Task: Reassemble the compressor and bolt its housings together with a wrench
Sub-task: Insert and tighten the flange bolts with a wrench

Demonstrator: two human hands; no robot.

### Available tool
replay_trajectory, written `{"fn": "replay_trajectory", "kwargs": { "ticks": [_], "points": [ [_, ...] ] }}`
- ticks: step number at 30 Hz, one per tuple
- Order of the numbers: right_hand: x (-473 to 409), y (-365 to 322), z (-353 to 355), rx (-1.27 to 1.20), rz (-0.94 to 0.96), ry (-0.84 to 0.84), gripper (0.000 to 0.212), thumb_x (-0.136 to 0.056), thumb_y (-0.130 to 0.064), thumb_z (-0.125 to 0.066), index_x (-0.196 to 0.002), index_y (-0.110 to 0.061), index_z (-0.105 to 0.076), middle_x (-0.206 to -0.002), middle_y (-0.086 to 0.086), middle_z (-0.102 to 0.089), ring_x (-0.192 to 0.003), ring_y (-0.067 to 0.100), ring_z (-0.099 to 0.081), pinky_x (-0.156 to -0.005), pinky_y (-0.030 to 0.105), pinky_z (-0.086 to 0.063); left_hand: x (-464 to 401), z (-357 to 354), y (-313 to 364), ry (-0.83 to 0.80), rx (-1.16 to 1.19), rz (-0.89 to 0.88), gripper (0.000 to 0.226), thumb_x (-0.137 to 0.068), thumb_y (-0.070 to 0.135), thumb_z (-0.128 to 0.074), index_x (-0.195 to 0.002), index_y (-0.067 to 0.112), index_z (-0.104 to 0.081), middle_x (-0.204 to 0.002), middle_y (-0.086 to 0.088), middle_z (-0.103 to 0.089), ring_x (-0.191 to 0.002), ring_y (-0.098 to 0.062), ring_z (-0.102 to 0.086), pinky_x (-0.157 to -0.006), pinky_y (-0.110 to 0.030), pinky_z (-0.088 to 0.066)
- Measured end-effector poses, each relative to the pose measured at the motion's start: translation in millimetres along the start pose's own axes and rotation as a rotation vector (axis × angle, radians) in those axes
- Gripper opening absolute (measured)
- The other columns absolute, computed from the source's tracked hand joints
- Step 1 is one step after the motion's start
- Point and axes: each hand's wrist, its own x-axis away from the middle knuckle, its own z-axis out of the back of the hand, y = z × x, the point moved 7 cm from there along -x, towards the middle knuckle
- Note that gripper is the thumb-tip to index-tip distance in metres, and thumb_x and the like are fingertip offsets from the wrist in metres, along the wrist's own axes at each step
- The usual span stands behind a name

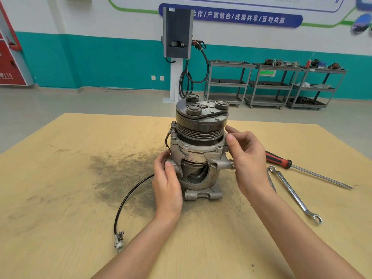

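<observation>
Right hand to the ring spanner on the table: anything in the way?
Nothing visible. The silver double-ended ring spanner lies on bare tan tabletop just right of the right hand; the red-handled screwdriver lies beyond it, and the grey cutaway compressor stands left.

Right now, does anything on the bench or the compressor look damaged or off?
Two things. The compressor housing has a ragged opening in its front wall, exposing inner parts; whether it is damage or a deliberate cutaway is unclear. A dark, sooty smear stains the table left of it. The wrench lies unused on the right.
</observation>
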Motion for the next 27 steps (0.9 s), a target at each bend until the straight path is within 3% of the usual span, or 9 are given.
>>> {"fn": "replay_trajectory", "kwargs": {
  "ticks": [6,10,18,21,24,27],
  "points": [
    [-3.9,-1.4,5.3,0.047,-0.008,-0.011,0.009,-0.089,-0.016,-0.069,-0.087,-0.013,-0.060,-0.116,-0.001,-0.068,-0.112,0.011,-0.063,-0.104,0.042,-0.047,0.1,-0.2,-0.3,-0.002,0.001,-0.005,0.025,-0.106,0.016,-0.034,-0.124,0.029,-0.045,-0.118,0.028,-0.051,-0.105,0.025,-0.046,-0.085,0.003,-0.032],
    [2.5,0.1,4.9,0.030,0.010,-0.028,0.010,-0.095,-0.014,-0.060,-0.101,-0.015,-0.067,-0.103,-0.001,-0.072,-0.101,0.015,-0.066,-0.098,0.043,-0.051,-0.1,0.4,-1.0,0.007,0.006,-0.010,0.025,-0.105,0.015,-0.035,-0.125,0.026,-0.046,-0.117,0.027,-0.052,-0.104,0.024,-0.047,-0.083,0.003,-0.031],
    [2.3,-1.3,-0.5,-0.024,-0.010,0.009,0.009,-0.091,-0.009,-0.065,-0.091,-0.010,-0.056,-0.116,0.001,-0.068,-0.112,0.011,-0.063,-0.101,0.041,-0.049,-0.7,-0.2,-2.6,0.001,0.008,-0.001,0.026,-0.106,0.015,-0.035,-0.126,0.025,-0.047,-0.117,0.027,-0.052,-0.104,0.024,-0.047,-0.084,0.003,-0.032],
    [3.3,2.8,-0.2,-0.043,-0.025,-0.014,0.004,-0.093,-0.010,-0.062,-0.094,-0.012,-0.059,-0.115,0.003,-0.068,-0.113,0.016,-0.063,-0.103,0.045,-0.047,-0.2,0.2,-1.8,0.005,0.008,0.000,0.025,-0.106,0.015,-0.034,-0.125,0.026,-0.046,-0.117,0.027,-0.052,-0.104,0.023,-0.047,-0.084,0.002,-0.032],
    [5.3,3.8,0.6,0.000,-0.009,-0.021,0.012,-0.097,-0.010,-0.055,-0.101,-0.015,-0.065,-0.109,0.000,-0.070,-0.109,0.019,-0.063,-0.102,0.048,-0.047,0.3,0.3,-1.4,0.004,0.003,-0.001,0.025,-0.106,0.015,-0.034,-0.125,0.026,-0.046,-0.117,0.027,-0.052,-0.104,0.024,-0.047,-0.084,0.002,-0.033],
    [4.2,2.8,-0.2,-0.022,-0.008,-0.021,0.014,-0.096,-0.006,-0.055,-0.096,-0.015,-0.066,-0.115,0.001,-0.069,-0.114,0.018,-0.062,-0.104,0.048,-0.046,0.0,0.3,-0.8,0.002,0.003,0.000,0.025,-0.106,0.015,-0.034,-0.124,0.027,-0.046,-0.117,0.028,-0.052,-0.104,0.023,-0.047,-0.084,0.002,-0.033]
  ]
}}
